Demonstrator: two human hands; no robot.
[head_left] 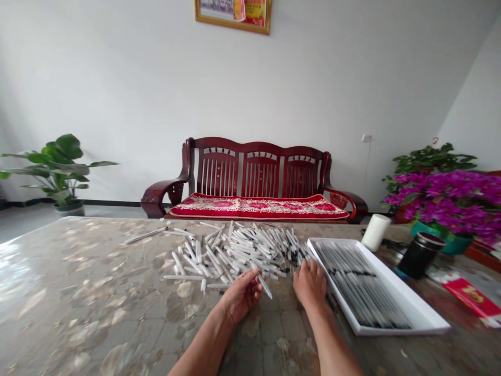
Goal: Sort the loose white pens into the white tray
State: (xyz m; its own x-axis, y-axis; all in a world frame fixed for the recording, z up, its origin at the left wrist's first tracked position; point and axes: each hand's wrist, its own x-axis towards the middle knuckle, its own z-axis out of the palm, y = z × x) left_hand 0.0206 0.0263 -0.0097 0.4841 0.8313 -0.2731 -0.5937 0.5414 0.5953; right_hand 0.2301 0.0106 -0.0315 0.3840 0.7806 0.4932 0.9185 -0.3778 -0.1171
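My left hand [241,296] is closed on a white pen barrel [265,288], whose pointed end slants down to the right. Beyond it spreads a loose heap of white pen parts [250,248], with dark-tipped pieces on its right side. My right hand [310,284] is palm down at the right edge of the heap, close to a white box. Its fingers are curled together, and what they grip, if anything, is hidden. The shallow white box [405,331] holds rows of grey-clear pens with dark ends [371,295].
A patterned cover lies on the table [97,292]. Right of the box stand a white cylinder [376,232], a black cup [420,256], a red packet [469,297] and purple flowers [450,201]. A long thin rod [145,235] lies far left. A wooden bench [260,175] stands behind.
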